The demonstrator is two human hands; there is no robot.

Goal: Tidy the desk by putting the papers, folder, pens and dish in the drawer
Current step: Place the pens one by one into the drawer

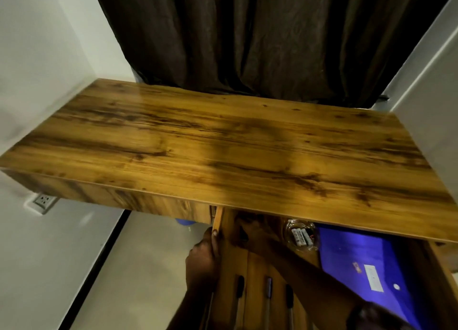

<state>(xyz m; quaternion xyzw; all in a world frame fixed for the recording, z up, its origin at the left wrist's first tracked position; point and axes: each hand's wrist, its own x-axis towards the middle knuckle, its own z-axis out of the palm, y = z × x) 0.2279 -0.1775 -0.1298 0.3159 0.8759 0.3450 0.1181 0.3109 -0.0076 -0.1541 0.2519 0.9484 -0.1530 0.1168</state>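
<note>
The wooden desk top (223,143) is bare. Below its front edge the drawer (219,216) stands pulled out. My left hand (205,247) grips the drawer's left side wall. My right hand (245,230) reaches into the drawer's dark back left corner, under the desk top; its fingers are too shadowed to read. A glass dish (301,235) with batteries in it sits in the drawer to the right of that hand. A blue folder (357,257) lies in the right part. Three pens (267,292) lie side by side in the near left part. No papers show.
A dark brown curtain (260,37) hangs behind the desk. White walls close in on both sides, with a wall socket (44,200) low on the left. A blue object (183,221) sits on the pale floor under the desk.
</note>
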